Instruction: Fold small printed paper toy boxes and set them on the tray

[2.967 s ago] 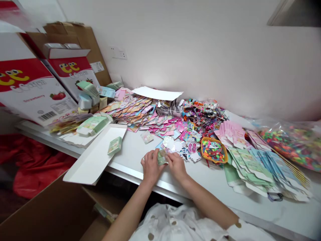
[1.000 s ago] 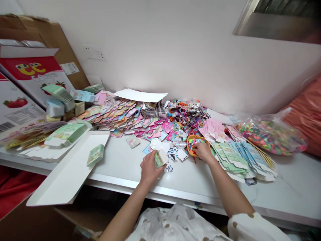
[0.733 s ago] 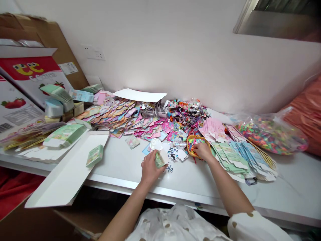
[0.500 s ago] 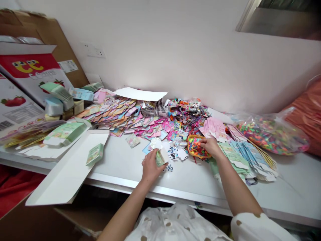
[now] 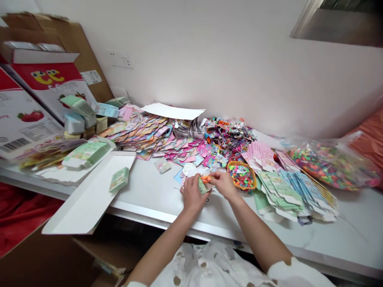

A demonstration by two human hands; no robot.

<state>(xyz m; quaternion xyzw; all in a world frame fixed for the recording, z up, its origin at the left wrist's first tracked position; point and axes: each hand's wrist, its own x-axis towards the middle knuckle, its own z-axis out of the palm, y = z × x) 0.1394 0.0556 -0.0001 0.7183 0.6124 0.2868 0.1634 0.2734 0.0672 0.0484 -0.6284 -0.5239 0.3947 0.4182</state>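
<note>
My left hand [image 5: 193, 198] holds a small pale-green printed box [image 5: 202, 185] upright on the white table [image 5: 149, 191]. My right hand [image 5: 223, 185] is right beside it, pinching a small orange piece [image 5: 205, 179] at the box's top. A white round sticker card [image 5: 189, 170] lies just beyond my left hand. An orange basket of colourful pieces [image 5: 241, 175] sits to the right of my right hand. Part of the box is hidden by my fingers.
Heaps of pink and multicoloured cards [image 5: 143, 131] and stickers [image 5: 224, 137] cover the table's back. Flat green box blanks [image 5: 278, 195] lie right, beside a bag of colourful pieces [image 5: 330, 165]. A white tray [image 5: 89, 191] holds another green box [image 5: 119, 179] at left.
My right hand has left the orange basket and moved left to the green box, now with an orange piece in its fingers. My view has shifted slightly.
</note>
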